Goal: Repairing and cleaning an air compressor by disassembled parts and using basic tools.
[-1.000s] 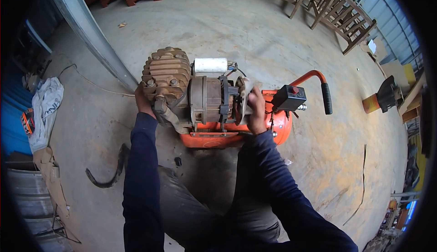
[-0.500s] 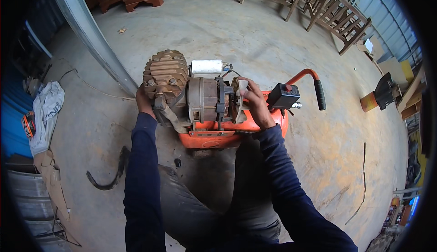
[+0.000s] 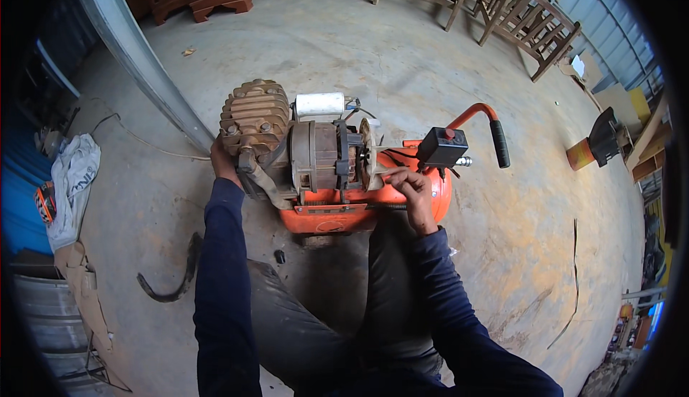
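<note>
An air compressor stands on the floor before my knees, its orange tank (image 3: 337,219) lying under the motor (image 3: 321,154). My left hand (image 3: 224,164) rests against the left side of the brown finned cylinder head (image 3: 255,113); its fingers are hidden behind the casting. At the motor's right end sits a pale fan (image 3: 369,156), uncovered. Curled fingers of my right hand (image 3: 415,190) pinch at the fan's lower right edge. A white cylinder (image 3: 320,103) lies behind the motor. Right of the fan is a black switch box (image 3: 440,147) with a red knob.
The tank's orange handle (image 3: 470,113) rises at the right. A steel post (image 3: 143,59) stands at the left. A curved black hose piece (image 3: 188,271) and a small black part (image 3: 280,256) lie on the floor. Wooden furniture (image 3: 531,27) stands far off.
My right hand has come down from the fan's upper edge to its lower right edge, and its fingers have curled. My left hand stays at the cylinder head.
</note>
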Motion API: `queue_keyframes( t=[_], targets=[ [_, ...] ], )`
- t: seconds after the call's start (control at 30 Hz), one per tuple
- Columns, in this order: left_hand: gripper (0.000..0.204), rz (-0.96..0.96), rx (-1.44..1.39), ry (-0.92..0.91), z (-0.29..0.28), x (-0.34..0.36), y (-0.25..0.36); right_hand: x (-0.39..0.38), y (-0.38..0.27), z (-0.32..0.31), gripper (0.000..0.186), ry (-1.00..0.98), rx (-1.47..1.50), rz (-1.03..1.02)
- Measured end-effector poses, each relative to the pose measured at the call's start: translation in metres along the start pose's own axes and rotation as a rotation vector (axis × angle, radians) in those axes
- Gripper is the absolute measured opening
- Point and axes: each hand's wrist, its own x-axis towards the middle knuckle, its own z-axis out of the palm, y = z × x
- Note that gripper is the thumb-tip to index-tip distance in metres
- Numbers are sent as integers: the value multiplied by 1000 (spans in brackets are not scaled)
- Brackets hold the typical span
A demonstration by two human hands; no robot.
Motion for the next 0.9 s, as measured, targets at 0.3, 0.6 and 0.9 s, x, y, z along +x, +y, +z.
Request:
queue_keyframes(
  t=[0.3, 0.6, 0.9],
  targets=[
    [37, 41, 30, 17, -3, -2, 0, 33, -47, 47, 25, 227, 69, -10],
    [37, 1, -48, 41, 7, -13, 9, 15, -12, 26, 36, -17, -49, -164],
    [38, 12, -13, 22, -3, -7, 2, 56, -34, 37, 33, 214, 252, 443]
  ],
)
